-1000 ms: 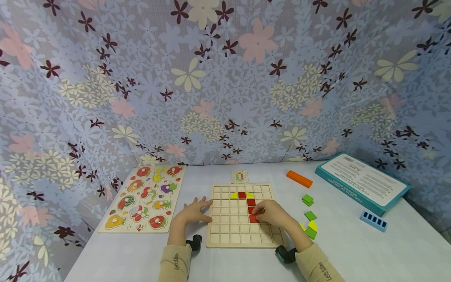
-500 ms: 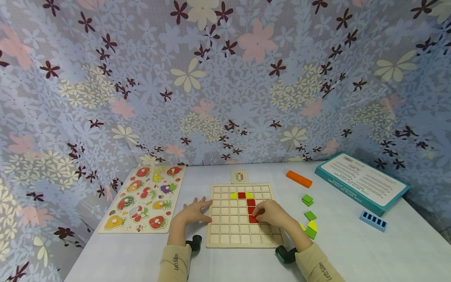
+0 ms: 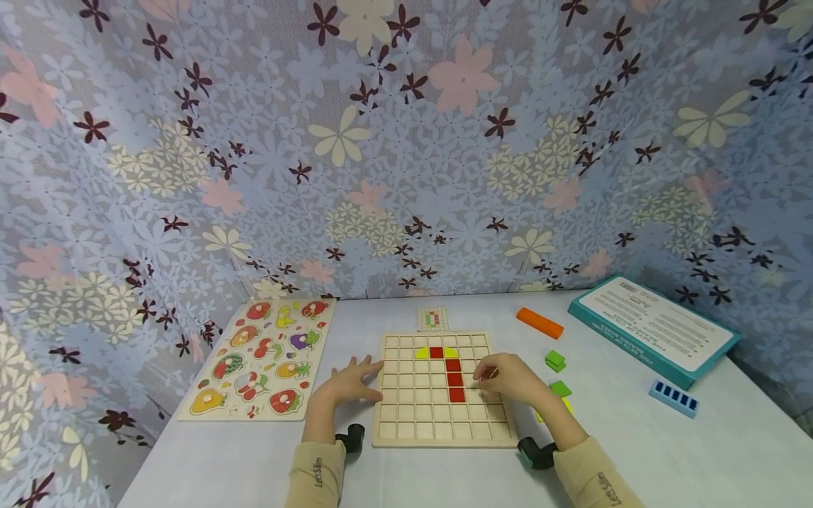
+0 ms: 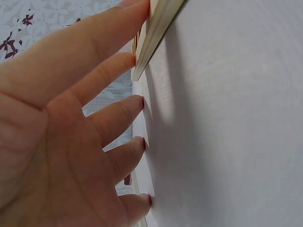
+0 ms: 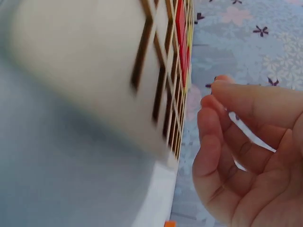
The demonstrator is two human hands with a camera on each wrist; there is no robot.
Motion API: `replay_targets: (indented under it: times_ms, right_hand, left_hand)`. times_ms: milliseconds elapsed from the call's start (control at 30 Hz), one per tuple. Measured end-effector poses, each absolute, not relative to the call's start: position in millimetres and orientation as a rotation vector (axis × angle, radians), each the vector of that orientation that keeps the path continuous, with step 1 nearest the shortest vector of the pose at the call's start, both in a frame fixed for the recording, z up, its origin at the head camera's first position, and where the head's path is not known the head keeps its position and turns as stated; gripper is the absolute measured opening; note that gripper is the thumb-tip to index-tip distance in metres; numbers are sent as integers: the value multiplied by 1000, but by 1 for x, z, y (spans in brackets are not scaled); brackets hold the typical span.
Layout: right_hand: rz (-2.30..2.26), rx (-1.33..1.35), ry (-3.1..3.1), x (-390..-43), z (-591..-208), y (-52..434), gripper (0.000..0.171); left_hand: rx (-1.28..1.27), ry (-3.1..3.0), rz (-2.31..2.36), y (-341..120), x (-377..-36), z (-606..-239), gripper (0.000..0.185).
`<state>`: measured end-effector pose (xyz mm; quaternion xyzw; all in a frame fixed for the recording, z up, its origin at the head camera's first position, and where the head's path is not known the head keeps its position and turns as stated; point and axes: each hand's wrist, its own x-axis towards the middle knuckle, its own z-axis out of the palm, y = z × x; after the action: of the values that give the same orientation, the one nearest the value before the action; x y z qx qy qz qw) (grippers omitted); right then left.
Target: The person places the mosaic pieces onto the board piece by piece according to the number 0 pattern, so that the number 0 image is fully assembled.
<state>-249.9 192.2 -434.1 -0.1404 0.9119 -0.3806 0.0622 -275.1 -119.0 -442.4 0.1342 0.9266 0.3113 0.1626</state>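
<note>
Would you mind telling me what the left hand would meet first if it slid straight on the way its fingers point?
Probably nothing new: the left hand already has fingertips at the edge of the wooden grid board, so it would push against that.

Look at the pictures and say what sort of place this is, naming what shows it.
Probably a children's play or learning corner, staged as a recording booth. A white table holds a wooden grid board with coloured tiles, a fruit peg puzzle and loose green blocks, and flowered cloth is hung behind.
</note>
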Motion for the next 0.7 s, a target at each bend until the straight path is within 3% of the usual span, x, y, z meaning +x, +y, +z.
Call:
replay_targets:
  times_ms: [700]
  right_hand:
    - [-1108, -260, 2739, -241, -438, 236, 7]
  left_hand:
    - [388, 2637, 889, -120, -277, -446, 68]
